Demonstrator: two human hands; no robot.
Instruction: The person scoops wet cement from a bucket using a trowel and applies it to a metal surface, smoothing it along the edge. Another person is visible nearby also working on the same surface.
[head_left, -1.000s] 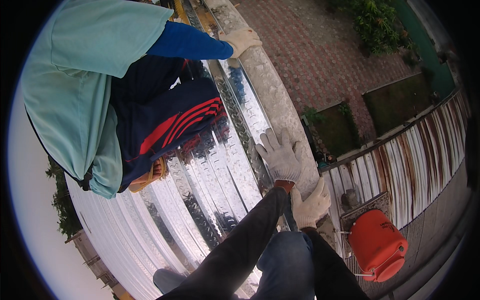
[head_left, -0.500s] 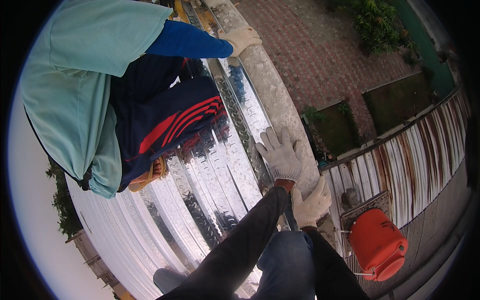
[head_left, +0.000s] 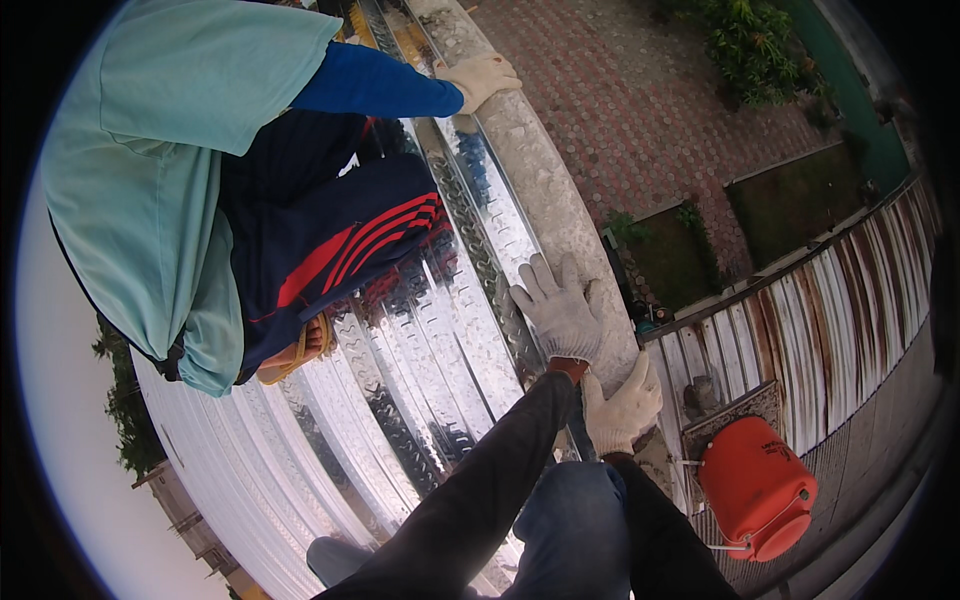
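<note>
My left hand (head_left: 562, 312), in a grey knit work glove, lies flat with spread fingers where the shiny metal roofing sheet (head_left: 385, 345) meets a rough concrete ledge (head_left: 545, 175). Just nearer to me, my right hand (head_left: 622, 408), in a cream glove, rests on the ledge with its fingers stretched out. Neither hand grasps anything. Farther along the same edge, a co-worker's gloved hand (head_left: 482, 82) lies over the ledge.
The co-worker in a pale green shirt (head_left: 190, 100) crouches on the sheet at left. An orange-red jug (head_left: 750, 485) with a handle stands at lower right beside rusty corrugated roofing (head_left: 810, 320). Beyond the ledge, a paved yard (head_left: 620, 120) lies far below.
</note>
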